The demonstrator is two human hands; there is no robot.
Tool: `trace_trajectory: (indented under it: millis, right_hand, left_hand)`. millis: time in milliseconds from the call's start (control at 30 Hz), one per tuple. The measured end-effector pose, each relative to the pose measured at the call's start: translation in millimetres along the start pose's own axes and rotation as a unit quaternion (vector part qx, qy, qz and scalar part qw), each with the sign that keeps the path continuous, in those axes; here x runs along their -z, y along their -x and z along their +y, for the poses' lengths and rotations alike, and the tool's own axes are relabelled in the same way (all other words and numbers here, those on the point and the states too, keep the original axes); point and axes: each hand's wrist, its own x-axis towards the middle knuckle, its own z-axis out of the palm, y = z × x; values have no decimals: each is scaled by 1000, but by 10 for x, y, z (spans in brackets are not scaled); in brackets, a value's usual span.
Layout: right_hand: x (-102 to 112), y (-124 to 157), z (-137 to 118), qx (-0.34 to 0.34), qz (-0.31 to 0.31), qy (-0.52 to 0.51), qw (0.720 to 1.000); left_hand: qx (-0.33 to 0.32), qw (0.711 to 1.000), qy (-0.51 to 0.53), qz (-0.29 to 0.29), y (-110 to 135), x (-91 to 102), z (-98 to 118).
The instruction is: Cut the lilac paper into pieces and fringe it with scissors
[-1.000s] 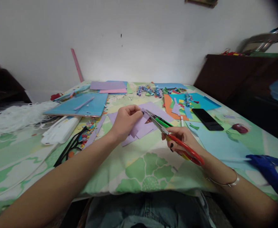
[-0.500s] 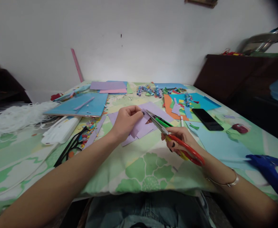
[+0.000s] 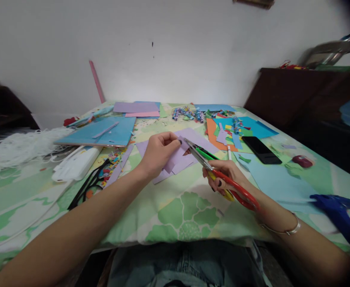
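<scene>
My left hand point(image 3: 158, 153) pinches a small piece of purple paper point(image 3: 171, 162) between thumb and fingers. Larger purple sheets point(image 3: 189, 137) lie flat beneath it. In my right hand point(image 3: 227, 175) is a pair of red-handled scissors point(image 3: 203, 160), its blade tips at the paper by my left fingertips. Alongside the blades runs a green part point(image 3: 208, 154), and a yellow part point(image 3: 228, 195) shows below my fingers; I cannot tell whether these belong to the scissors.
On the right lie a black phone point(image 3: 261, 150), a light blue sheet point(image 3: 278, 179) and a blue glue gun-like tool point(image 3: 336, 213). Left are black glasses point(image 3: 89, 185), a white power strip point(image 3: 77, 163) and a blue pad point(image 3: 103, 131). Rolled paper pieces point(image 3: 189, 114) stand at the back.
The scissor handles have spread slightly, and the fingers of my right hand have shifted a little. My left hand stays almost still with the paper.
</scene>
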Motion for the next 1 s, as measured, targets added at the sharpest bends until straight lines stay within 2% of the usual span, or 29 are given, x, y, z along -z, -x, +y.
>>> trace_trajectory:
  millis: [300,733,1000]
  right_hand:
    - [-17,-4,-1,4,20,0,1000]
    - [-89,6,-75,-27,75,16,997]
    - [-70,9,-20,-19,76,8,997]
  left_hand:
    - [-8,1000,-4,0,-6,4,-28]
    - [-5,1000,-9,1,-18,24,-37]
    - [-1,1000,-12,-2,-4,12,-32]
